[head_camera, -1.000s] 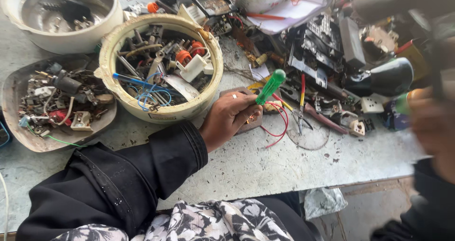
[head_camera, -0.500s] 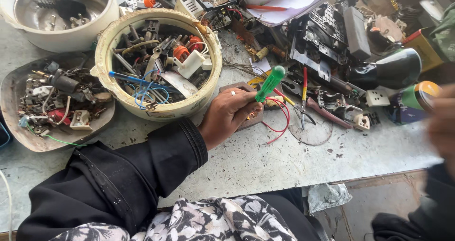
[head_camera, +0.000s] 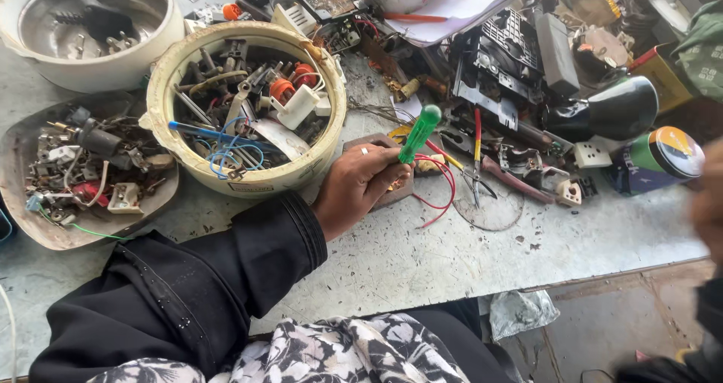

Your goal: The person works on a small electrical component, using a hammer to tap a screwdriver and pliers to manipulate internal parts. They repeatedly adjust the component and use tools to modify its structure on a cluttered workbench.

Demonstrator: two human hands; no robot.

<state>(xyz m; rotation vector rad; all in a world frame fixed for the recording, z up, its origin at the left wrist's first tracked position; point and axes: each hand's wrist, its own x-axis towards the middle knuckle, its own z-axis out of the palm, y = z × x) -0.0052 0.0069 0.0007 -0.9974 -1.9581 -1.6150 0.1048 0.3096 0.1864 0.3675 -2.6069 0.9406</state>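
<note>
My left hand (head_camera: 354, 191), in a black sleeve, is shut on a green-handled screwdriver (head_camera: 419, 133) held upright, tip down. The tip rests on a small brown board (head_camera: 370, 142) lying on the grey table (head_camera: 422, 255); red wires (head_camera: 444, 187) loop out from the board to the right. My right hand (head_camera: 709, 202) is a blur at the frame's right edge, off the table and apart from the board. Whether it holds anything is not visible.
A cream bowl (head_camera: 160, 89) of wires and plugs stands just left of my left hand. Further left are a tray of parts (head_camera: 45, 236) and a white pot (head_camera: 90, 74). Pliers (head_camera: 516, 181), a dark rounded housing (head_camera: 610, 112), a can (head_camera: 666, 157) and electronic scrap crowd the back right.
My left hand stays on the screwdriver at the board. The right hand has dropped from the upper right to the right edge. The view has shifted slightly.
</note>
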